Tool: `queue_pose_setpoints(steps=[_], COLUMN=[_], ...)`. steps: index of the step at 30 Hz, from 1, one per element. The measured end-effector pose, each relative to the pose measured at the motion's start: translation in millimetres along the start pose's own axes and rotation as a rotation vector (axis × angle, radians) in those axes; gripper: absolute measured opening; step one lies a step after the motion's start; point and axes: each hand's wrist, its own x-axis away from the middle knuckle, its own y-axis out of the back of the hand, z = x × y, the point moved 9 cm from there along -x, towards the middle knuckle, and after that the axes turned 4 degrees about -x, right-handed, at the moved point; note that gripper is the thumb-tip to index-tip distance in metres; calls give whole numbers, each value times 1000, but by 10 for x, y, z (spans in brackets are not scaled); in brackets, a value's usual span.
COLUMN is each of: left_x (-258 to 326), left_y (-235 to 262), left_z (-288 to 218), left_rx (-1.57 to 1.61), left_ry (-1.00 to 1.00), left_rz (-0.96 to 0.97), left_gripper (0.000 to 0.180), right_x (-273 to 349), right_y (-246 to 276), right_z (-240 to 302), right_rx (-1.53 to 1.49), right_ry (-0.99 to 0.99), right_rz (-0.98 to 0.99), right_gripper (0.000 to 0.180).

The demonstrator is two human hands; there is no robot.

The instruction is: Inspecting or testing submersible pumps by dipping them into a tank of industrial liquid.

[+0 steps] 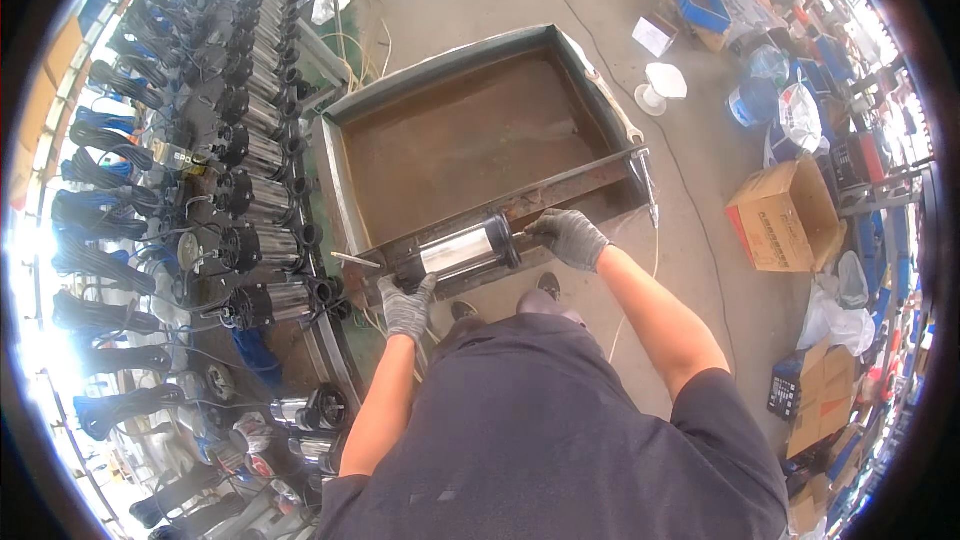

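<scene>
A cylindrical pump (458,252) with a shiny metal body and black end caps lies on its side along the near edge of a water-filled tank (333,175). My left hand (405,308), in a grey glove, grips the black cap at its left end, thumb raised against the metal body. At the pump's right end, my gloved right hand (568,237) has its fingers pinched together beside the black flange. Whatever those fingers hold is too small to make out. A thin metal rod (356,260) sticks out near the left cap.
Rows of similar pumps (262,248) with coiled cables line a rack on the left. An air hose with a metal nozzle (655,212) hangs at the tank's right corner. An open cardboard box (775,225), a white stool-like object (652,98) and a cable lie on the floor to the right.
</scene>
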Motion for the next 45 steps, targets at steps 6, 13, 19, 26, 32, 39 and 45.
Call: queue_pose_setpoints(steps=[6, 13, 19, 26, 32, 39, 45], left_x=[-38, -97, -78, -123, -26, -36, -92], left_y=[-31, -80, -78, -110, -68, -54, -91], left_z=[91, 211, 224, 286, 164, 184, 314], left_rx=[-43, -16, -6, -57, -31, -48, -90], left_ry=[-11, -9, 34, -3, 59, 66, 9], left_rz=[-5, 20, 43, 30, 88, 76, 9], left_gripper=[76, 85, 87, 83, 103, 104, 106], right_x=[82, 217, 103, 158, 65, 105, 260], right_y=[-121, -414, -454, -465, -552, -530, -480], right_z=[-409, -751, -590, -687, -780, -763, -638], right_rx=[-661, -875, -1179, -1067, -552, -730, -1100], right_ry=[-273, -733, -621, -953, -870, -745, -806], right_rz=[-27, 22, -178, -53, 218, 39, 151], right_gripper=[22, 28, 29, 59, 71, 41, 43])
